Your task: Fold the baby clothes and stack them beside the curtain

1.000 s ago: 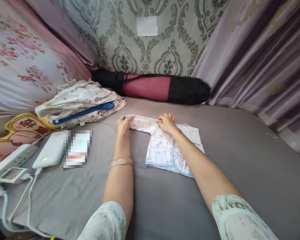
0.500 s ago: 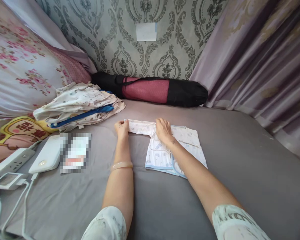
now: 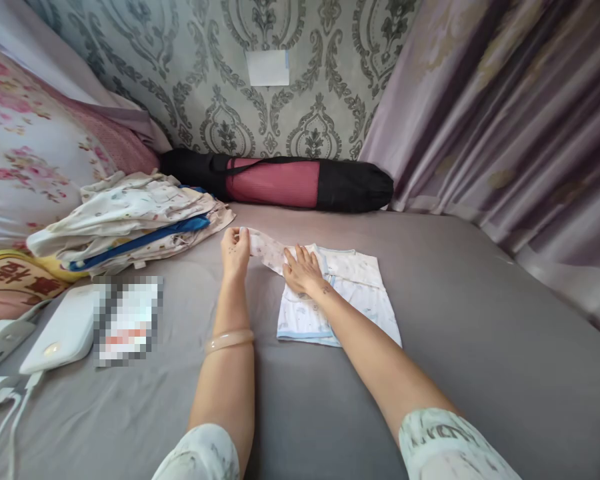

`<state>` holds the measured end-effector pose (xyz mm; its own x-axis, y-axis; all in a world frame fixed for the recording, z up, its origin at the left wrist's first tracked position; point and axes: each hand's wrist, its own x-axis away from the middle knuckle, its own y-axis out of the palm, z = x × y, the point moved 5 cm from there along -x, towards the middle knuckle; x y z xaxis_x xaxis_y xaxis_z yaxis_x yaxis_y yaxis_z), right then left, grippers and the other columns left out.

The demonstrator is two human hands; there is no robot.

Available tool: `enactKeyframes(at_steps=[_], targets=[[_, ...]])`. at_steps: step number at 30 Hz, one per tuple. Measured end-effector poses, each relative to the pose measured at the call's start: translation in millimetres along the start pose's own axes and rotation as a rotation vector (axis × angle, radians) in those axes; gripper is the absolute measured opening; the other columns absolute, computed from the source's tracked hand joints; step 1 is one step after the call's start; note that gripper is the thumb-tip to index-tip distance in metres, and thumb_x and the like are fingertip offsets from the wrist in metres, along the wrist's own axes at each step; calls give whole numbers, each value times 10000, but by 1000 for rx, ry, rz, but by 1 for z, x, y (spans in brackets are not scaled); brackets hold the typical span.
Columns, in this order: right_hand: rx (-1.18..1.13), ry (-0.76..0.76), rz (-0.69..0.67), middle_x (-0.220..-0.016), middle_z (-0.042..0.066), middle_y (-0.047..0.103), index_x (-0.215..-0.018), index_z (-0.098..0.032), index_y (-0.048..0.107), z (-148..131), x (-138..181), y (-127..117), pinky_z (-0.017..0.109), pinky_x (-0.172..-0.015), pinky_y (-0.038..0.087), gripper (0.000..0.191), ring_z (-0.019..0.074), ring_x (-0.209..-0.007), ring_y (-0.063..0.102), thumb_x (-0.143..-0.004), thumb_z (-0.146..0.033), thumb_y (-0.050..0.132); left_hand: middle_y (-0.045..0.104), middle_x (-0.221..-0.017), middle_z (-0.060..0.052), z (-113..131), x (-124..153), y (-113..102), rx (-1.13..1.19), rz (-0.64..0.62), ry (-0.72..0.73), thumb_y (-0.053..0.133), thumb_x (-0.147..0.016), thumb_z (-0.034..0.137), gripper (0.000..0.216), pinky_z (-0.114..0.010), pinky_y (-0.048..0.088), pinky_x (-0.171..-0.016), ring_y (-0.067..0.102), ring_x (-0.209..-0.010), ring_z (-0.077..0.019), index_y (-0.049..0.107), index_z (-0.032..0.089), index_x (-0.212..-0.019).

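Note:
A small white baby shirt (image 3: 360,303) with pale prints and light blue trim lies flat on the grey sheet. One sleeve stretches out to the left, and my left hand (image 3: 235,252) pinches its cuff end, lifting it a little off the sheet. My right hand (image 3: 303,270) rests flat on the shirt near the shoulder of that sleeve, fingers spread. The shirt's other sleeve appears folded across its upper part on the right. My right forearm hides some of the lower front.
A pile of crumpled clothes (image 3: 130,213) lies at the back left. Behind is a long black and pink bag (image 3: 275,183) against the wall. At left are a white power bank (image 3: 65,330), a blurred-out flat item (image 3: 130,320), a power strip (image 3: 0,343) and cables. Curtains (image 3: 455,120) hang at right.
My left hand has raised the sleeve's cuff slightly. My right hand has gone from gripping near the shoulder to lying flat with fingers spread. The view has shifted a little to the right.

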<state>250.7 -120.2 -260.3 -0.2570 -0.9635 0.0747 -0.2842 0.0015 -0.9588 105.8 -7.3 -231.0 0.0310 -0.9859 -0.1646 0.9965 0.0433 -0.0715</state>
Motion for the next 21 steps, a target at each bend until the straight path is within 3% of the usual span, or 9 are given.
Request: enactKeyframes(at_steps=[3,5,7,9,11,13,18,21], targets=[[-117,-1,-87,-1597,66,113,-1504,-233,259,1,-4,-6,463,-1157,29,579,250,-1459,50,-944,-377,296,531,-596,35,17,12,15,59,-90,-21,528,-790,366,203,-191,441,-450,512,-481,-100,533,170,-847],[-317,-13,-75,-1583,72,182,-1491,-202,292,5,-5,-17,426,-1167,70,569,224,-1455,104,-940,-345,300,540,-599,30,25,22,27,91,-137,-72,545,-788,350,197,-200,460,-452,531,-493,-105,532,161,-845],[-613,57,43,-1537,88,311,-1451,-168,363,20,-2,-36,374,-1158,170,534,197,-1422,236,-938,-293,284,549,-608,24,31,32,41,124,-196,-116,559,-791,327,182,-217,483,-461,551,-509,-112,530,155,-843],[-992,220,136,-1452,114,443,-1391,-154,427,43,8,-49,370,-1097,318,494,200,-1325,412,-946,-287,260,560,-625,19,36,42,56,158,-266,-135,569,-801,307,168,-233,507,-474,568,-528,-116,530,149,-844],[-1374,381,92,-1337,151,545,-1338,-146,448,62,23,-51,397,-985,448,467,217,-1162,567,-967,-337,238,566,-635,13,37,52,70,184,-325,-151,578,-811,296,160,-248,526,-488,581,-547,-120,527,146,-833],[-1650,446,-5,-1193,183,618,-1287,-117,454,74,39,-49,402,-884,515,456,218,-990,651,-982,-382,241,567,-642,11,35,61,83,207,-374,-176,590,-819,291,160,-261,542,-507,590,-563,-121,521,146,-818],[-1851,455,-35,-897,146,678,-1134,-100,510,89,61,-42,366,-776,557,378,203,-797,681,-986,-389,317,559,-642,16,28,88,110,212,-476,-211,616,-835,314,189,-273,559,-558,589,-566,-113,526,149,-815],[-1864,422,-20,-844,110,684,-1046,-122,555,90,58,-39,321,-722,567,370,180,-750,674,-983,-420,346,623,-721,-38,31,100,121,254,-641,-208,591,-857,417,284,-285,565,-628,637,-642,-138,556,135,-870]])
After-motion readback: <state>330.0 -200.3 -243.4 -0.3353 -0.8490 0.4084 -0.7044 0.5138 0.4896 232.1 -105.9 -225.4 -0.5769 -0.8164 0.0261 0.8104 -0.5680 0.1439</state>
